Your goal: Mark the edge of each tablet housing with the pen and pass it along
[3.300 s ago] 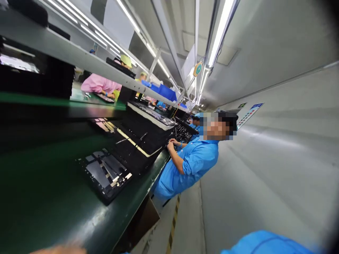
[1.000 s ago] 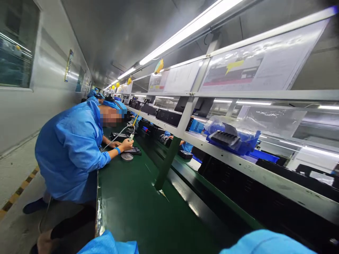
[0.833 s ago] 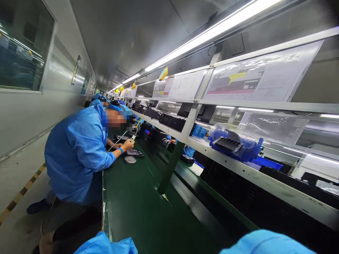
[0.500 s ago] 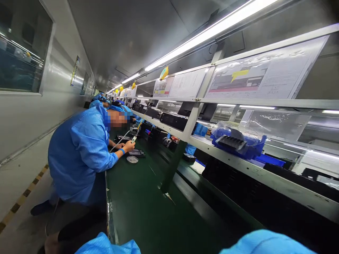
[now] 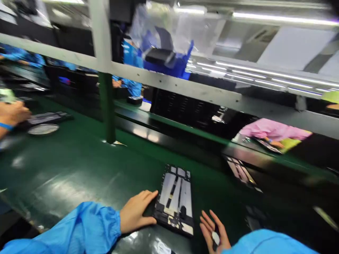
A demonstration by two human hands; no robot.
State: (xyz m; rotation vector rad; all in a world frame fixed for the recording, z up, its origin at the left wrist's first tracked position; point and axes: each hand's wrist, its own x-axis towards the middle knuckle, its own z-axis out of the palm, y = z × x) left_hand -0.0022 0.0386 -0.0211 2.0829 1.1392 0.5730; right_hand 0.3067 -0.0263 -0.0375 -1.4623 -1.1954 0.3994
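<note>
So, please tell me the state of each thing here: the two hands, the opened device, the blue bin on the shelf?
Left hand: flat on the belt, touching the device's left edge.
Right hand: palm up, open, a small white piece lying in it.
Device: lying flat, insides exposed.
Green belt: blurred, motion unclear.
Blue bin: on the shelf, upright, covered with clear plastic.
</note>
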